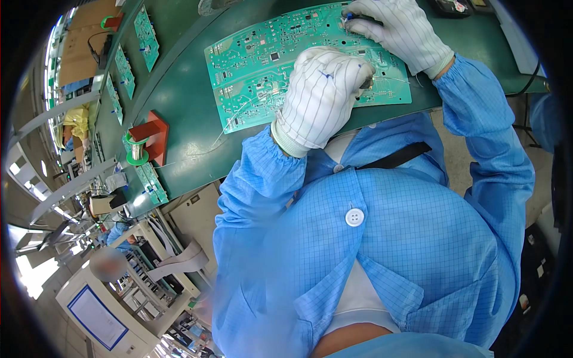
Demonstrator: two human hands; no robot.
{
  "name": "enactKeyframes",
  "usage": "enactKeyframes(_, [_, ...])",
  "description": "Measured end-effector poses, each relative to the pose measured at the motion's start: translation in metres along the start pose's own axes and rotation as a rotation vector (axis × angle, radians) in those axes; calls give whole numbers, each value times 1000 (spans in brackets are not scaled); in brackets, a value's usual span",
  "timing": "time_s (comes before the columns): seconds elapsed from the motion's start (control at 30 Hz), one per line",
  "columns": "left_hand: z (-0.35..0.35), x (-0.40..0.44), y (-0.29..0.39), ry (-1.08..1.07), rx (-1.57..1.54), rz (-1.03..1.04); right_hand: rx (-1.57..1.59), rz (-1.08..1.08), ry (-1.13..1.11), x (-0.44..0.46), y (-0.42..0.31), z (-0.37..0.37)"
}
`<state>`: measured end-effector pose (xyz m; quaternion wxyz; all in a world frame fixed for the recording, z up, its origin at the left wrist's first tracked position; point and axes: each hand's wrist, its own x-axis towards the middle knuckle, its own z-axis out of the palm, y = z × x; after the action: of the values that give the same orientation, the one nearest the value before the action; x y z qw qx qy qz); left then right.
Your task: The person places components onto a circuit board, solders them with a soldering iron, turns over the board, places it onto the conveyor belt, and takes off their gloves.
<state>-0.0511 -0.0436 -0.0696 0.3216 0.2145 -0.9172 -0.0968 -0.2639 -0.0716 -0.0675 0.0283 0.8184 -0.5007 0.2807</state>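
Reference point: main circuit board [256, 65], flat on workbench [185, 83], toward the near edge. Over the board's right half, near side: left hand [325, 95]. At the board's far right corner: right hand [397, 30]. Left of the board, well apart: spool [138, 154], right up against stand [159, 142]. Left and slightly nearer than the board, just below the spool: single board [152, 184]. Farther left of the main board, toward its far side: row of three other boards [125, 70]. Beyond its right end: tray [441, 13]. Far off, left and nearer: screen [97, 316].
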Motion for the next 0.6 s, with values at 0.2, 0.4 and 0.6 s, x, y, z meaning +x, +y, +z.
enactKeyframes(0.2, [0, 3, 2, -38, 57, -18, -5, -10, 9, -1, 1, 1])
enactKeyframes(0.4, [-11, 9, 9, -71, 73, -93, 109, 44, 31, -1, -8, -11])
enactKeyframes(0.6, [-12, 6, 7, -109, 10, -182, 373, 30, -1, -28, -11, -34])
